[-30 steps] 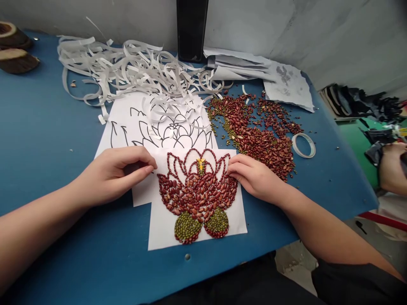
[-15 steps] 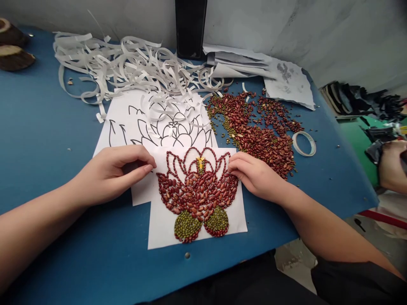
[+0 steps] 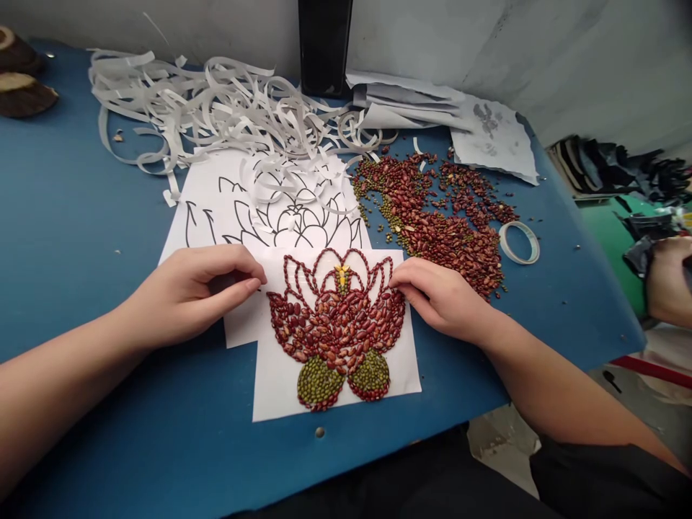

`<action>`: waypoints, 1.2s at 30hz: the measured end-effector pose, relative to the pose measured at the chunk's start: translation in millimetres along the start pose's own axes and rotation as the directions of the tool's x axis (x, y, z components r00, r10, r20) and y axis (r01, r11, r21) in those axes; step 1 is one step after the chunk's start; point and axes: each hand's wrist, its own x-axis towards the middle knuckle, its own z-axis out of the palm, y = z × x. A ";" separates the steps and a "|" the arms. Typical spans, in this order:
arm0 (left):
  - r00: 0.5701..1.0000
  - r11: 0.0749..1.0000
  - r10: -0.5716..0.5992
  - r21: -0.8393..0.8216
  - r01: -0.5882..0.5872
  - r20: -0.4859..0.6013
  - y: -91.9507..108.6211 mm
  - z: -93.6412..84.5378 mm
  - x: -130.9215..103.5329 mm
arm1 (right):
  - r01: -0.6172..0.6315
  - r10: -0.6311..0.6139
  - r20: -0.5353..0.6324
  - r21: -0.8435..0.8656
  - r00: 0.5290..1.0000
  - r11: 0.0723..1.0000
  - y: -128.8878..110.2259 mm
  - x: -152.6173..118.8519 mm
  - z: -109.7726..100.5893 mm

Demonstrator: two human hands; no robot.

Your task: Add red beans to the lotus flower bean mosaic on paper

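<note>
White sheet [image 3: 406, 376], head view, lies flat btwn the 2 hands, w/ a bean flower [image 3: 346, 328] on it: red beans for petals + outlines, green beans in 2 round bits at the bottom (nearest the person), a bit of yellow up top. Upper petals are outline only, white inside.

L hand [image 3: 192, 292] is at the sheet's upper left edge, thumb + forefinger tips almost together, gap behind them; can't tell if they pinch the paper. R hand [image 3: 443, 299] is at the upper right edge, fingertips bunched by the flower's right petals, thumb partly hidden; can't tell if it grips paper or a bean.

Just beyond L hand & partly under the bean sheet: drawing [image 3: 201, 184], black flower lines on white. Paper strips [image 3: 216, 108] tangled past that, some on the drawing. Loose bean pile [image 3: 454, 249], red w/ some green, just beyond R hand; tape roll [image 3: 522, 260] to the right of the pile, near that hand. Crumpled paper [image 3: 494, 148] farther past it. All on a blue table [image 3: 59, 238].
</note>
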 end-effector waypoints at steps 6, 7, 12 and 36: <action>1.000 1.000 -0.023 -0.007 0.023 -0.002 2.5 0.1 0.0 | -0.010 0.010 -0.037 -0.003 0.999 1.000 -2.5 1.0 -1.5; 1.000 1.000 -0.023 -0.007 0.023 -0.002 2.6 0.2 -0.1 | -0.017 0.016 -0.041 -0.003 0.999 1.000 -2.8 1.0 -1.8; 1.000 1.000 -0.009 0.006 0.009 -0.009 1.4 0.4 -0.1 | 0.004 -0.003 -0.058 0.003 0.998 1.000 -1.9 0.4 -1.2; 1.000 1.000 -0.003 0.003 0.003 0.000 -1.0 0.3 -0.5 | -0.004 0.004 -0.077 0.000 0.997 1.000 -0.2 -1.4 2.9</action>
